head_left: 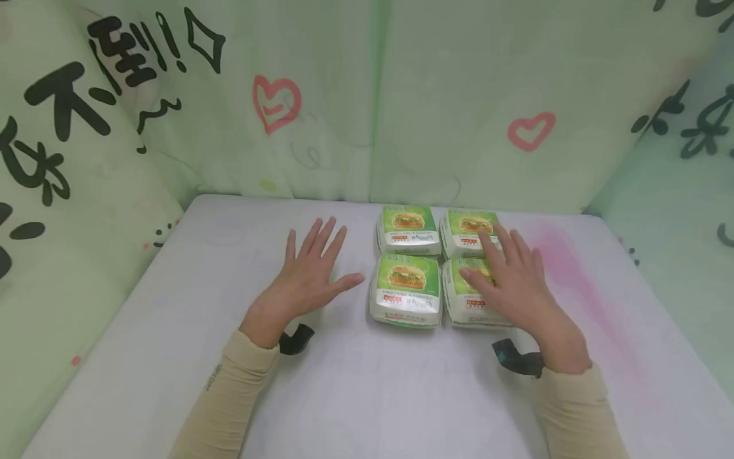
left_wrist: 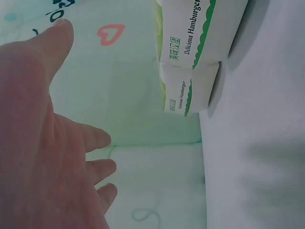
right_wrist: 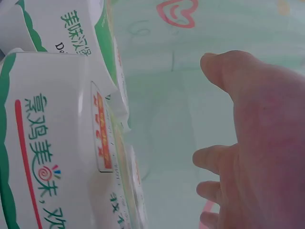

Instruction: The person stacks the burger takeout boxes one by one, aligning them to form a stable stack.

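Observation:
Several green-and-white hamburger boxes stand on the table in two rows of two, each lid printed with a burger. My left hand (head_left: 304,280) is held to the left of the front left box (head_left: 407,290), fingers spread and holding nothing. Over the right-hand pair hovers my right hand (head_left: 518,287), its fingers extended; it partly covers the front right box (head_left: 473,312) and the back right box (head_left: 459,231) in the head view. The back left box (head_left: 408,229) shows fully. In the right wrist view a gap separates the hand (right_wrist: 271,152) from the box (right_wrist: 52,133).
A white cloth (head_left: 367,389) with a pink stain (head_left: 579,280) at right covers the table. Pale green curtains (head_left: 447,95) with red hearts and black lettering enclose its back and sides. A black wrist strap part (head_left: 518,360) juts inward from the right wrist.

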`<move>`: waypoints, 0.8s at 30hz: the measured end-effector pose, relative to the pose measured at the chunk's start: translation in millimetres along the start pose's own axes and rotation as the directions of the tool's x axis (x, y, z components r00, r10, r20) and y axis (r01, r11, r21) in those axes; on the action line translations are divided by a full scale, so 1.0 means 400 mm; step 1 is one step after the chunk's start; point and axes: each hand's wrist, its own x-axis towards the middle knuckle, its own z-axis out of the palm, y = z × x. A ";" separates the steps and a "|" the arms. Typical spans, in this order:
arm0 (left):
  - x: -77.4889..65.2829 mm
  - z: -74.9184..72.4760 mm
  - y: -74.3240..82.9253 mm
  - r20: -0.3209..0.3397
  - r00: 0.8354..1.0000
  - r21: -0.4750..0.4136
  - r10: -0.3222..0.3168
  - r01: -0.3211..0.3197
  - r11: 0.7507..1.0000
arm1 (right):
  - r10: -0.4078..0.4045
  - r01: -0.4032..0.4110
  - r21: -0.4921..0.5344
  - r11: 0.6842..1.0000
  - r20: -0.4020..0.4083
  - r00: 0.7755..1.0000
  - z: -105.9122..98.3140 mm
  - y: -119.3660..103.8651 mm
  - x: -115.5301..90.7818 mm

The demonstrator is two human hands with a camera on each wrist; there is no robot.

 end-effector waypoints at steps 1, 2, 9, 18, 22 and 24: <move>0.001 0.002 0.000 -0.004 1.000 -0.004 0.009 -0.009 1.000 | -0.006 0.006 -0.002 1.000 -0.006 1.000 -0.002 0.001 0.001; 0.002 0.003 0.000 -0.009 1.000 -0.017 0.022 -0.022 1.000 | -0.012 0.012 -0.002 1.000 -0.010 1.000 -0.004 0.003 0.002; 0.014 0.025 0.011 -0.002 0.991 -0.191 0.135 -0.133 0.973 | -0.019 0.017 0.090 0.996 0.015 1.000 -0.012 0.022 0.000; 0.027 0.062 0.035 0.037 0.986 -0.385 0.160 -0.133 0.913 | -0.024 0.014 0.182 0.983 0.054 0.998 -0.025 0.034 -0.005; 0.031 0.081 0.044 0.066 0.986 -0.414 0.156 -0.115 0.903 | -0.017 -0.005 0.220 0.976 0.098 0.995 -0.029 0.047 -0.013; 0.035 0.090 0.050 0.086 0.983 -0.421 0.165 -0.115 0.900 | -0.018 -0.009 0.233 0.972 0.111 0.994 -0.030 0.055 -0.018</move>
